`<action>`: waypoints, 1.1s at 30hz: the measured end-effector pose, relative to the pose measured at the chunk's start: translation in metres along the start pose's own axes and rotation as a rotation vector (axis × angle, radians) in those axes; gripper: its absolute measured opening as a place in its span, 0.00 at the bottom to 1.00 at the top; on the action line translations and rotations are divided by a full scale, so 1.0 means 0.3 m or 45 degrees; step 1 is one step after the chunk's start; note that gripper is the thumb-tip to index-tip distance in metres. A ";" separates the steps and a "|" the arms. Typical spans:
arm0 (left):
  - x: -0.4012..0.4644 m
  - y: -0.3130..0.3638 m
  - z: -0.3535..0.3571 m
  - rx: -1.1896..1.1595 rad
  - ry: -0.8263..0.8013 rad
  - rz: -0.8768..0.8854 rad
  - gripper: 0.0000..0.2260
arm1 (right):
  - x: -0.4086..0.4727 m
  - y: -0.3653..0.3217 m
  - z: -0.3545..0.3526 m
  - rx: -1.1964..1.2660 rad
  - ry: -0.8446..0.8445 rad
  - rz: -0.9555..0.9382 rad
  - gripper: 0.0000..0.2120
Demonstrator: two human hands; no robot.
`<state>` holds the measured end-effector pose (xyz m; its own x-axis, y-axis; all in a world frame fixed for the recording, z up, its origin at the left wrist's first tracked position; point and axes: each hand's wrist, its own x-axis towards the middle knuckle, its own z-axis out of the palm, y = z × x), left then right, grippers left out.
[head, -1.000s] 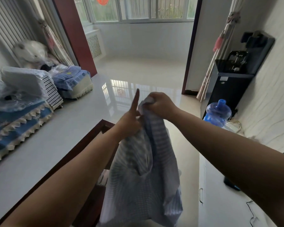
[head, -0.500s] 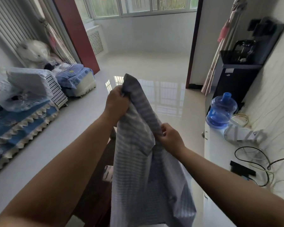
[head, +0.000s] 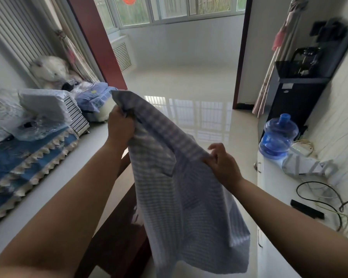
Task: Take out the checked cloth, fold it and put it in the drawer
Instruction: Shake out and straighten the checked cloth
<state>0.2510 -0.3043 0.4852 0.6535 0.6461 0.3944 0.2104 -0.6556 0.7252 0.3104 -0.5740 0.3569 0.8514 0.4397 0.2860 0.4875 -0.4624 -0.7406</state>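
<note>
The checked cloth point(head: 181, 201), pale blue and white, hangs in the air in front of me. My left hand point(head: 120, 128) grips one upper corner of it, held high at centre left. My right hand point(head: 222, 166) pinches the top edge lower down and to the right, so the edge slopes between the two hands. The rest of the cloth drapes down loosely to the bottom of the view. No drawer is visible; part of the dark wooden furniture point(head: 117, 227) below is hidden by the cloth.
A white cabinet top point(head: 279, 197) on the right carries a blue water bottle point(head: 277, 137), cables and a black remote point(head: 306, 208). A black water dispenser point(head: 295, 97) stands behind it. At left is a sofa with a blue cover point(head: 26, 159) and piled bedding. Glossy floor lies ahead.
My hands have moved apart along the cloth's top edge. The left hand keeps its corner high, the right hand has slid down and to the right, spreading the cloth wider.
</note>
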 end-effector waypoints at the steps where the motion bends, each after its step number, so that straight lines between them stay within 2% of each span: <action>1: 0.013 0.016 -0.005 -0.071 0.004 0.000 0.08 | -0.002 -0.008 0.017 0.021 -0.061 -0.015 0.16; 4: 0.035 0.091 -0.025 -0.259 0.019 0.007 0.14 | -0.030 0.060 0.102 -0.131 -0.367 0.021 0.15; 6: 0.050 0.110 -0.035 -0.256 0.058 0.023 0.15 | -0.068 0.101 0.123 -0.107 -0.446 0.268 0.17; 8: 0.059 0.097 -0.051 -0.166 0.113 0.019 0.12 | -0.079 0.138 0.126 -0.046 -0.384 0.446 0.20; 11: 0.051 0.013 -0.069 -0.024 0.154 -0.042 0.04 | -0.034 0.153 0.071 -0.086 -0.205 0.565 0.19; 14: 0.004 -0.070 -0.093 0.326 0.055 -0.063 0.09 | 0.036 0.129 0.006 -0.018 0.039 0.690 0.15; 16: -0.041 -0.076 -0.102 0.527 -0.095 0.010 0.15 | 0.076 0.083 0.004 0.010 0.110 0.625 0.14; 18: -0.092 -0.051 -0.086 0.579 -0.279 0.171 0.12 | 0.106 -0.004 0.030 0.024 0.086 0.474 0.15; 21: -0.189 0.015 -0.045 0.631 -0.508 0.614 0.10 | 0.135 -0.109 0.094 -0.021 -0.104 0.294 0.16; 23: -0.240 0.054 -0.020 0.721 -0.604 0.793 0.14 | 0.140 -0.154 0.107 -0.043 -0.236 0.187 0.11; 25: -0.278 0.080 0.008 0.657 -0.781 0.791 0.23 | 0.138 -0.192 0.092 -0.041 -0.383 0.059 0.07; 26: -0.292 0.079 0.020 0.652 -0.899 0.852 0.27 | 0.134 -0.216 0.081 -0.067 -0.469 -0.011 0.10; 28: -0.316 0.075 0.059 0.799 -1.049 1.007 0.28 | 0.125 -0.259 0.064 -0.140 -0.627 -0.121 0.15; 29: -0.309 0.061 0.079 0.848 -1.065 1.015 0.27 | 0.120 -0.268 0.062 -0.127 -0.661 -0.138 0.16; 31: -0.280 0.046 0.111 0.875 -1.095 0.880 0.27 | 0.104 -0.269 0.061 0.022 -0.577 -0.136 0.13; 33: -0.257 0.046 0.123 0.886 -1.140 0.824 0.22 | 0.083 -0.248 0.062 0.244 -0.467 -0.047 0.04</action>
<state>0.2303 -0.3775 0.4439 0.9750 -0.1673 -0.1464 -0.1694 -0.9855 -0.0018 0.2916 -0.5142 0.4078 0.6921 0.7142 0.1044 0.4419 -0.3049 -0.8437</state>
